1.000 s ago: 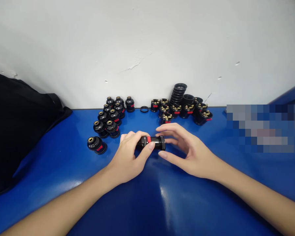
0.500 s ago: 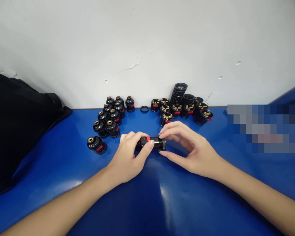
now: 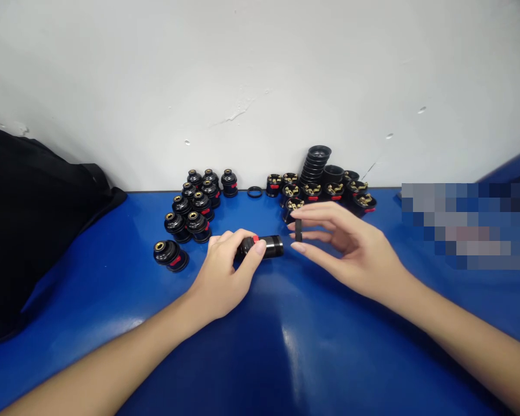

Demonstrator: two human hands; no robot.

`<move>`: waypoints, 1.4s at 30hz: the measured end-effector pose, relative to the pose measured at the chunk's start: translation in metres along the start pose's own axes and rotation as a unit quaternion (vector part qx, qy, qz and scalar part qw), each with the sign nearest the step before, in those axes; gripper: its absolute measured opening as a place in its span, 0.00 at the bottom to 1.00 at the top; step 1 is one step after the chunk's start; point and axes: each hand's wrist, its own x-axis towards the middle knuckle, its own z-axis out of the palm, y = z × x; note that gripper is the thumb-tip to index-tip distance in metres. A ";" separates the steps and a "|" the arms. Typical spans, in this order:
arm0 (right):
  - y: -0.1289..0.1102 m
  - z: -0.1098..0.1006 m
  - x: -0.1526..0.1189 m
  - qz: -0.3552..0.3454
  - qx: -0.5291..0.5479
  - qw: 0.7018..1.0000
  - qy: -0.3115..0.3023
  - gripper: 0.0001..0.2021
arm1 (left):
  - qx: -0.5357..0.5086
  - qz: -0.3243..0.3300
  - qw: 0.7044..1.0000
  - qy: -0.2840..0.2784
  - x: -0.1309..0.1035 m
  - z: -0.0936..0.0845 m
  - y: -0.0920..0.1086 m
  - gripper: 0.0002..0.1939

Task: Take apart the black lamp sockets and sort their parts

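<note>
A black lamp socket [image 3: 271,246] with a red switch lies on its side in my left hand [image 3: 227,271], its threaded end pointing right. The thumb presses on the near side while the fingers wrap over the top. To the right of that end, my right hand [image 3: 342,245] pinches a black ring [image 3: 299,230] edge-on between thumb and fingertips. A small gap parts the ring from the socket. Left of my left hand, another assembled lamp socket [image 3: 171,255] rests tilted on the blue table.
Several assembled sockets [image 3: 199,225] stand in a group at the back left. A loose black ring [image 3: 255,192] lies by the wall. Back right are several open socket bodies [image 3: 333,193] with brass contacts and a stack of black sleeves [image 3: 316,164]. Black cloth [image 3: 39,208] hangs at left.
The ring has come off the socket's threaded end, and my right hand has moved it slightly right and up. My left hand still holds the socket, shifted a little left.
</note>
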 end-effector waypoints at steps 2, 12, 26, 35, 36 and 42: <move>-0.004 -0.007 0.003 -0.020 -0.061 0.998 0.001 0.17 | 0.002 0.005 1.000 -0.005 -0.001 0.000 0.000 0.15; -0.015 -0.029 0.055 -0.175 -0.307 0.934 -0.058 0.04 | 0.010 0.020 1.000 -0.017 -0.002 0.003 -0.003 0.13; 0.017 0.025 0.154 -0.157 -0.568 0.793 -0.153 0.08 | -0.004 0.013 1.000 -0.023 -0.001 0.001 -0.001 0.14; 0.019 0.040 0.159 -0.158 -0.626 0.747 -0.156 0.08 | 0.000 0.019 1.000 -0.016 -0.001 0.001 -0.003 0.14; 0.020 0.041 0.159 -0.160 -0.627 0.746 -0.156 0.09 | 0.002 0.020 1.000 -0.015 -0.001 0.001 -0.003 0.13; 0.022 0.038 0.161 -0.163 -0.625 0.744 -0.172 0.08 | 0.007 0.020 1.000 -0.011 -0.002 0.002 -0.004 0.13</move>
